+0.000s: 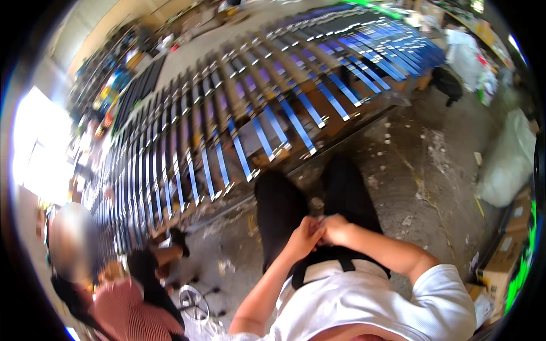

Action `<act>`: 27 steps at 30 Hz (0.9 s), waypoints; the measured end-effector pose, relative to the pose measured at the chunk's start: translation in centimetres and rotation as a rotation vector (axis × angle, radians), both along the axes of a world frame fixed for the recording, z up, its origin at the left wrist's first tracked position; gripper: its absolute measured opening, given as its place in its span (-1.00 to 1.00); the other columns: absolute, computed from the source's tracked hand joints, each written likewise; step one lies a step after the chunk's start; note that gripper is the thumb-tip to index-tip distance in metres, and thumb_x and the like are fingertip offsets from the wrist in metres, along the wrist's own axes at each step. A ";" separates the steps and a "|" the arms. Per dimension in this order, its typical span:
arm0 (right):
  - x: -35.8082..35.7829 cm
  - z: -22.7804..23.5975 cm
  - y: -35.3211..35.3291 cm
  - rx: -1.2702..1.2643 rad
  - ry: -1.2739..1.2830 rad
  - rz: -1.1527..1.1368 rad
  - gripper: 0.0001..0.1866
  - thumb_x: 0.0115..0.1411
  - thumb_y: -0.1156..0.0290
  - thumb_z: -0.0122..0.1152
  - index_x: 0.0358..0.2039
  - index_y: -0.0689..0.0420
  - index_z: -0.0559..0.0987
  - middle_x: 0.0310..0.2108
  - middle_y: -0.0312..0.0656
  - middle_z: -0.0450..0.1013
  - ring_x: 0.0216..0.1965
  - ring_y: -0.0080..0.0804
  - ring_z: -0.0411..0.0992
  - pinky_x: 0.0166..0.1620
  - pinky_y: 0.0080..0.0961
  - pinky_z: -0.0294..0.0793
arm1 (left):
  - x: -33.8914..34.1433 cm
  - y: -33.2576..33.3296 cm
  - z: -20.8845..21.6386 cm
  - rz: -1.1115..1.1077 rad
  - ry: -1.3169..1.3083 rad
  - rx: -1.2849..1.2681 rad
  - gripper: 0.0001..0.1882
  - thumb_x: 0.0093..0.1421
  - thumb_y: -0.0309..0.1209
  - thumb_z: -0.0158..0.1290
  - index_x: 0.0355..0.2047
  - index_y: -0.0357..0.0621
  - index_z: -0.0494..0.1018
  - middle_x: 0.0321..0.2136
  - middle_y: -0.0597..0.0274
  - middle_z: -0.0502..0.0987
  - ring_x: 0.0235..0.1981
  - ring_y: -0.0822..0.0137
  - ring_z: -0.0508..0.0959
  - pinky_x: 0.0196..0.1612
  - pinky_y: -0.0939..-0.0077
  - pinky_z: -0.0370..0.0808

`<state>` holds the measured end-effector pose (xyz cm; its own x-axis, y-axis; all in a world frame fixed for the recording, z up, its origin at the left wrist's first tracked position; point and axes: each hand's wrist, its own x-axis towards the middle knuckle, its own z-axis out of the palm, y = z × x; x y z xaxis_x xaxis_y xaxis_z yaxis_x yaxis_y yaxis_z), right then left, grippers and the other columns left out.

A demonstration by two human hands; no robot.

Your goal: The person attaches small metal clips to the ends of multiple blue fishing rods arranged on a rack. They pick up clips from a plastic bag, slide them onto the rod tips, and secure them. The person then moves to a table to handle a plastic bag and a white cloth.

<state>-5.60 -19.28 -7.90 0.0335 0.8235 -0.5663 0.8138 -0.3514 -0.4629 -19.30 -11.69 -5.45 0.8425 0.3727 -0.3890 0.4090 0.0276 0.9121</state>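
Note:
My left hand (305,234) and my right hand (335,228) meet in front of my waist, above my lap. Both have their fingers curled and pressed together. Whatever may be between them is too small and hidden to tell. Beyond my knees, the nearest things are long dark strips (297,126) with a blue sheen and small shiny metal pieces at their ends. They lie side by side in a wide row, apart from my hands.
Left of me sits another person in a reddish striped top (122,307), near a white ring-shaped stool part (193,301). Cardboard boxes (505,256) and a pale plastic sack (505,165) stand at the right. Scraps litter the concrete floor (409,187). A black bag-like thing (446,85) lies at the far right.

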 end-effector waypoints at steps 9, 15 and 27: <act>2.4 0.1 -0.7 -0.031 0.498 -0.125 -0.82 0.13 0.26 0.09 -0.40 -0.06 0.66 -0.47 -0.31 0.60 -0.34 -0.28 0.58 -0.25 -0.36 0.55 | 3.6 0.9 -1.0 -0.122 0.025 0.036 -0.91 0.21 -0.64 -0.09 -0.29 -0.29 0.24 -0.65 0.14 0.47 -0.71 0.40 0.52 -0.71 0.54 0.38; 4.5 -2.0 0.3 0.031 0.719 -0.167 -0.72 0.21 0.25 -0.07 -0.33 -0.05 0.65 -0.34 -0.33 0.59 -0.27 -0.42 0.53 -0.11 -0.51 0.43 | 4.8 2.4 -5.6 -0.080 0.042 -0.238 -0.87 0.19 -0.68 -0.13 -0.29 -0.26 0.20 -0.64 0.12 0.44 -0.71 0.36 0.54 -0.73 0.56 0.35; 12.2 -4.4 1.3 -0.046 0.707 0.290 -0.68 0.32 0.33 -0.16 -0.28 0.00 0.64 -0.28 -0.25 0.59 -0.17 -0.35 0.52 0.00 -0.42 0.40 | 10.6 1.1 -3.5 0.173 0.040 -0.384 -0.87 0.25 -0.65 -0.16 -0.21 -0.26 0.19 -0.59 0.08 0.46 -0.66 0.30 0.53 -0.65 0.53 0.40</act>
